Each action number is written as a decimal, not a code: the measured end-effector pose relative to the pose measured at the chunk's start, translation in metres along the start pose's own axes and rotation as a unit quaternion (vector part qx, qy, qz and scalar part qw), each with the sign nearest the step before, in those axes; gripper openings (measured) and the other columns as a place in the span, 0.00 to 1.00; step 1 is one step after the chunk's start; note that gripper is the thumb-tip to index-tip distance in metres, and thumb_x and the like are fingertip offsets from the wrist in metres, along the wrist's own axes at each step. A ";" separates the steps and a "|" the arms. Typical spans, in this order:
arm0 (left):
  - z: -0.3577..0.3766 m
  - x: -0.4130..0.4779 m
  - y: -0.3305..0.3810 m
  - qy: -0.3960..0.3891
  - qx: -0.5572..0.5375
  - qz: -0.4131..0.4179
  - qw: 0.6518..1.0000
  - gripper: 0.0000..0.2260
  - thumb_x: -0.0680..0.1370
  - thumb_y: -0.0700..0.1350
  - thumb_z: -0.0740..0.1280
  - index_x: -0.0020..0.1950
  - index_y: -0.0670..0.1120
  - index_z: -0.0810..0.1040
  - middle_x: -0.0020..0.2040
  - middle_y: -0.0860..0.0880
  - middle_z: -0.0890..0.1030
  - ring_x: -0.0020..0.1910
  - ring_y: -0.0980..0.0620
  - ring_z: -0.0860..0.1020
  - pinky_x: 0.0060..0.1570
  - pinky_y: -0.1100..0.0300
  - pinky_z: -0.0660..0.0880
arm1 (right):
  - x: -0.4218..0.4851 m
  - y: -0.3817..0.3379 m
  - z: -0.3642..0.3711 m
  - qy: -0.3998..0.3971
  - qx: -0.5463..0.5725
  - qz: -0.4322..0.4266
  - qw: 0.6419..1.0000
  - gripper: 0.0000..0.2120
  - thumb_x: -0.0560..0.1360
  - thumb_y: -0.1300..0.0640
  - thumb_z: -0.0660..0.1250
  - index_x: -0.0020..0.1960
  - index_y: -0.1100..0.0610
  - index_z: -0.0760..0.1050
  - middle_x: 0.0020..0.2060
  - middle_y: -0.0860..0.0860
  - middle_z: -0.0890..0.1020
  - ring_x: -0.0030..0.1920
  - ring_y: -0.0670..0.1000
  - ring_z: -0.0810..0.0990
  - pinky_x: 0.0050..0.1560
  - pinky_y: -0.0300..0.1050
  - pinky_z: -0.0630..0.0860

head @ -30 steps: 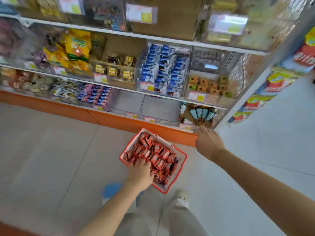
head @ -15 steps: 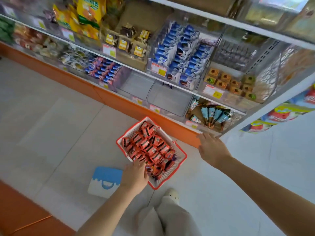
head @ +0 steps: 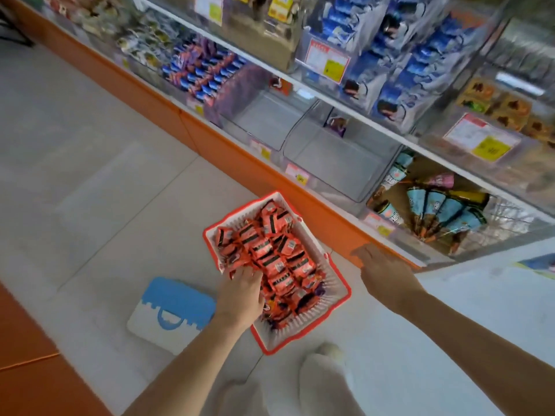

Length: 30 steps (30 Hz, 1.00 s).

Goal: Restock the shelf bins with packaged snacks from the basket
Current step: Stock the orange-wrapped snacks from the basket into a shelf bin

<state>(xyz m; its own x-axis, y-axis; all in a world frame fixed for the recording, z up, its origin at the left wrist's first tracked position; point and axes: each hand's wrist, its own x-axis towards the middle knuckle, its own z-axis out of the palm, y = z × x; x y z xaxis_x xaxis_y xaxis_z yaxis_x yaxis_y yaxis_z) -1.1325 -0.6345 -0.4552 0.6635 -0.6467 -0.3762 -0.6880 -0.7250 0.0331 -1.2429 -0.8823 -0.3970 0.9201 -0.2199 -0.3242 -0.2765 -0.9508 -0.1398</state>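
A red-rimmed basket (head: 336,298) sits on the pale tiled floor (head: 99,181) just in front of the shelf's orange base (head: 228,151), heaped with orange-red snack packets (head: 270,250). The person's left hand (head: 241,298) reaches down into the near left side of the heap, its fingers (head: 244,273) curled among the packets; whether they have closed on any packet cannot be told, since the tips are buried in the pile. The right hand (head: 387,273) hangs palm-down to the right of the basket, close to the shelf base, its fingers held together and loosely extended, holding nothing. On the lowest shelf, right behind the basket, stand two clear bins (head: 339,157) that look nearly empty, with price tags on their front edges. A blue and white folded stool or case (head: 172,313) lies flat on the floor to the left of the basket. The shelf bins above hold blue packets (head: 399,70).
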 end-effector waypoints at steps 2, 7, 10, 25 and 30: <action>0.027 0.018 0.007 -0.009 -0.008 0.008 1.000 0.19 0.61 0.48 0.78 0.49 0.45 0.81 0.45 0.47 0.82 0.46 0.46 0.80 0.51 0.45 0.76 | 0.013 0.007 0.022 0.023 0.010 -0.033 0.999 0.17 0.60 0.68 0.74 0.47 0.57 0.81 0.40 0.52 0.82 0.35 0.54 0.83 0.27 0.38 0.72; 0.107 0.066 0.019 -0.040 -0.015 0.024 0.999 0.20 0.80 0.45 0.58 0.72 0.47 0.64 0.67 0.48 0.69 0.67 0.48 0.67 0.69 0.52 0.59 | 0.060 0.024 0.109 -0.013 0.052 -0.033 0.998 0.20 0.77 0.66 0.57 0.66 0.50 0.71 0.61 0.47 0.76 0.57 0.50 0.77 0.51 0.42 0.75; 0.153 0.092 0.026 -0.042 -0.037 0.032 0.998 0.21 0.80 0.44 0.58 0.73 0.46 0.62 0.69 0.47 0.68 0.69 0.48 0.65 0.70 0.54 0.58 | 0.085 0.028 0.165 -0.029 0.057 -0.044 0.997 0.24 0.76 0.69 0.58 0.69 0.51 0.69 0.64 0.49 0.75 0.61 0.51 0.75 0.56 0.45 0.75; 0.264 0.146 0.044 -0.044 -0.062 -0.033 0.997 0.21 0.81 0.53 0.58 0.70 0.44 0.65 0.66 0.48 0.71 0.66 0.48 0.67 0.63 0.57 0.61 | 0.172 0.025 0.288 -0.128 0.136 0.034 0.982 0.29 0.77 0.54 0.67 0.74 0.52 0.60 0.70 0.51 0.70 0.69 0.54 0.69 0.74 0.56 0.47; 0.280 0.138 0.052 -0.088 -0.052 -0.027 0.994 0.18 0.82 0.53 0.56 0.66 0.45 0.70 0.64 0.47 0.72 0.65 0.47 0.66 0.64 0.55 0.60 | 0.160 0.013 0.296 -0.149 0.077 0.011 0.986 0.19 0.76 0.43 0.65 0.62 0.53 0.74 0.57 0.50 0.79 0.60 0.52 0.76 0.65 0.52 0.66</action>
<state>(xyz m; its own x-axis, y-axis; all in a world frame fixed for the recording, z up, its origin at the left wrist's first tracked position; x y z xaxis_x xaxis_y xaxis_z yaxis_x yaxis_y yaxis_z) -1.1591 -0.6951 -0.7648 0.6305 -0.5616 -0.5358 -0.6126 -0.7839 0.1008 -1.1817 -0.8656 -0.7281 0.7976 -0.1442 -0.5857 -0.3555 -0.8969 -0.2632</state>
